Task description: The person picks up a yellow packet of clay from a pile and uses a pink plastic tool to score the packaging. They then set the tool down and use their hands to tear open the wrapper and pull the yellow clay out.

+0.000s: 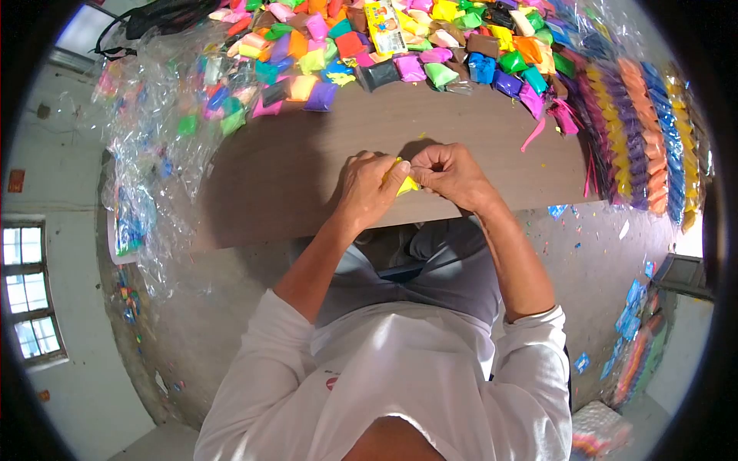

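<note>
Near the front edge of the table [269,200], my left hand [365,188] is closed on a small bright-yellow packet [408,186], thumb on top. The packet looks like the soft clay packets heaped at the back, and most of it is covered by my fingers. My right hand [453,178] meets it from the right, thumb and forefinger pinched together at its edge. Whatever lies between those right fingertips is too small to make out.
A heap of colourful small packets [373,75] spreads along the back, with a printed yellow sachet [384,29] on it. Crumpled clear plastic bags [157,146] hang over the left side. Long strips of packets [644,127] drape over the right edge. Scraps litter the floor [561,246].
</note>
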Available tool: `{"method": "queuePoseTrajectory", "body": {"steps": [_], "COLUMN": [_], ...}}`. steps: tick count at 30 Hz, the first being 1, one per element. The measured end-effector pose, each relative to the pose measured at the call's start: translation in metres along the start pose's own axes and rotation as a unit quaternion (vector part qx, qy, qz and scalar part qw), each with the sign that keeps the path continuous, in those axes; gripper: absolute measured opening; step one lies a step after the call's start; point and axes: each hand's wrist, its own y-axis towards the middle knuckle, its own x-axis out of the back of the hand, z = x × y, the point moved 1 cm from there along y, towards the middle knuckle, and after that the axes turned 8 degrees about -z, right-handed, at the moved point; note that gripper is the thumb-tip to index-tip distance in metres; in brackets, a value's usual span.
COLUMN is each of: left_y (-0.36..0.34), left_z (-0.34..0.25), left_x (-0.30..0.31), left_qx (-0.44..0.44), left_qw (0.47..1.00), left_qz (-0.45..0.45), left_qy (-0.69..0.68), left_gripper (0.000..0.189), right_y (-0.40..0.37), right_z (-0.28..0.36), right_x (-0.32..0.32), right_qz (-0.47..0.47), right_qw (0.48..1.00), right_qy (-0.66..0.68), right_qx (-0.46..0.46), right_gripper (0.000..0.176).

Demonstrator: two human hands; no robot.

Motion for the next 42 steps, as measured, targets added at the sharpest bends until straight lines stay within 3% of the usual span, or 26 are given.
{"method": "queuePoseTrajectory", "body": {"steps": [5,15,17,18,20,21,23,24,26,31,33,35,37,41,42], "left_y": [0.0,-0.001,-0.002,-0.002,-0.003,-0.003,-0.002,-0.003,-0.001,-0.002,-0.001,-0.002,-0.002,-0.004,-0.004], "left_z": [-0.002,-0.002,-0.001,-0.001,-0.001,0.0,0.005,0.006,0.001,-0.001,-0.001,0.0,0.001,0.003,0.002], "left_x": [0.001,0.0,0.0,0.001,0.001,0.001,-0.003,-0.006,-0.005,-0.004,-0.004,-0.002,-0.003,-0.003,-0.002], "left_qx": [-0.011,-0.012,-0.016,-0.015,-0.011,-0.014,-0.027,-0.033,-0.019,-0.014,-0.013,-0.009,0.009,-0.011,-0.017], "left_qw": [1.0,1.0,1.0,1.0,1.0,1.0,0.999,0.999,0.999,0.999,0.999,0.999,0.999,0.999,0.999], "left_qz": [-0.013,-0.011,-0.017,-0.017,-0.011,-0.009,-0.014,-0.032,-0.023,-0.022,-0.02,-0.013,-0.022,-0.049,-0.035], "left_qy": [-0.011,-0.004,0.017,0.014,0.02,0.012,0.02,0.021,0.027,0.038,0.032,0.032,0.024,0.013,0.017], "left_gripper": [0.027,0.022,0.022,0.022,0.022,0.022,0.021,0.02,0.02,0.021,0.021,0.021,0.022,0.022,0.021], "right_y": [0.004,0.002,-0.001,0.0,-0.001,-0.007,-0.027,-0.034,-0.042,-0.047,-0.042,-0.047,-0.053,-0.08,-0.082], "right_z": [-0.006,-0.006,-0.013,-0.023,-0.041,-0.04,-0.029,-0.028,-0.028,-0.037,-0.038,-0.042,-0.036,-0.014,-0.022], "right_x": [0.004,0.011,0.023,0.033,0.071,0.09,0.134,0.151,0.172,0.174,0.157,0.141,0.127,0.071,0.066], "right_qz": [0.018,0.033,-0.06,-0.061,-0.296,-0.301,-0.404,-0.409,-0.44,-0.4,-0.32,-0.287,-0.254,-0.188,-0.18], "right_qw": [0.999,0.998,0.998,0.998,0.927,0.925,0.84,0.833,0.754,0.736,0.689,0.709,0.763,0.786,0.802], "right_qy": [0.02,0.022,0.003,0.001,-0.12,-0.127,-0.323,-0.336,-0.438,-0.494,-0.579,-0.588,-0.548,-0.536,-0.509], "right_qx": [-0.043,-0.039,0.003,0.001,0.197,0.195,0.162,0.16,0.215,0.233,0.295,0.262,0.231,0.245,0.257], "right_gripper": [0.009,0.008,0.008,0.008,0.012,0.012,0.019,0.019,0.028,0.039,0.042,0.045,0.045,0.05,0.059]}}
